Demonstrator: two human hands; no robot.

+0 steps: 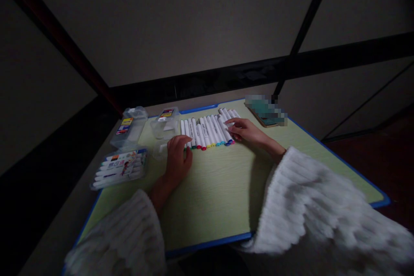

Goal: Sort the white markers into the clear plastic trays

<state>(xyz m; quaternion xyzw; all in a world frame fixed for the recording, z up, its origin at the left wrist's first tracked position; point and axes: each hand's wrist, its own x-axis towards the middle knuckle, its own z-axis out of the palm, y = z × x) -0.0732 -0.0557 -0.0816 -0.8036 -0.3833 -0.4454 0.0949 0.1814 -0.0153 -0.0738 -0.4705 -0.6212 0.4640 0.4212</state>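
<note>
White markers (207, 131) with coloured ends lie side by side in a row across the upper middle of the table. My left hand (178, 157) rests at the row's left end, fingers bent and thumb apart, holding nothing that I can see. At the right end, my right hand (247, 131) has its fingertips on the white markers there; whether one is gripped is hard to tell. A few more markers (230, 113) lie behind, near the right fingers. Left of the row stand two clear plastic cases (131, 127), (166, 123) with coloured labels.
A flat clear pack of markers (119, 168) lies at the table's left edge. At the back right is a green, partly pixelated object (265, 111). The pale green table (213, 207) has a blue rim, and a wall stands behind it.
</note>
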